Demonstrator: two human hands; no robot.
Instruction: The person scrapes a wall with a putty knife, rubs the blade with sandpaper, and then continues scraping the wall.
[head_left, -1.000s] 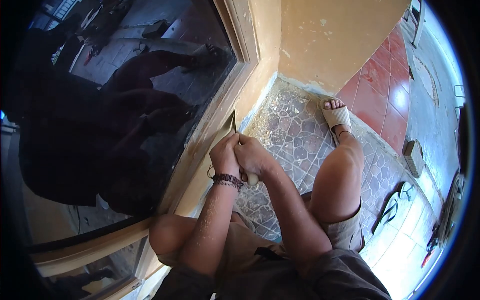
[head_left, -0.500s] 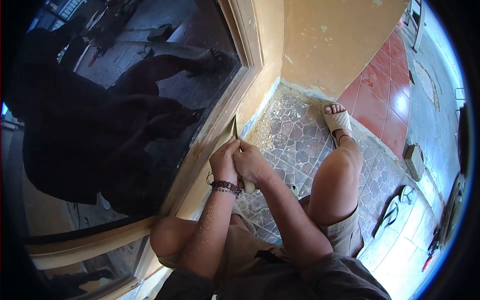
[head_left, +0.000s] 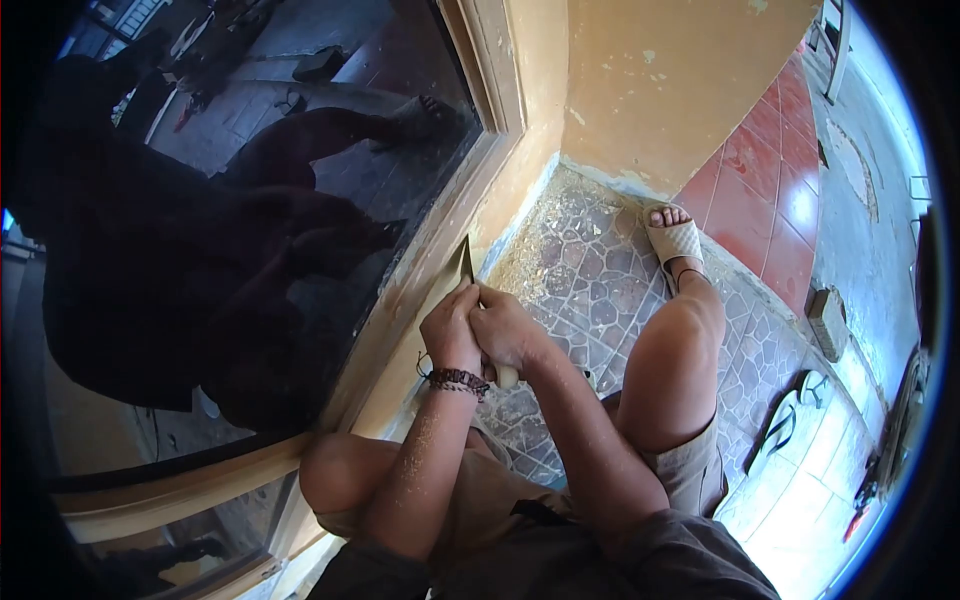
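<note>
A scraper (head_left: 466,260) with a narrow-looking metal blade and a pale handle is held in both my hands. My left hand (head_left: 450,322), with a dark braided bracelet (head_left: 457,381) at its wrist, is closed around it. Pressed against that hand, my right hand (head_left: 503,327) also grips it. The rounded handle end (head_left: 507,377) shows below my fingers; the rest of the handle is hidden. The blade points up against the worn painted wall (head_left: 487,232), just below the wooden window frame (head_left: 440,212). Pale flakes cling to my left forearm (head_left: 420,450).
Dark reflective glass (head_left: 230,260) fills the left side. Flakes of debris (head_left: 540,262) lie on the stone-patterned floor (head_left: 610,295) along the wall. My sandalled foot (head_left: 675,237) stands by red tiles (head_left: 745,200). A block (head_left: 828,324) and flip-flops (head_left: 780,432) are at the right.
Both my hands have shifted slightly down toward me, still gripping the scraper. The handle end has moved a little to the right, and the blade's angle has changed slightly.
</note>
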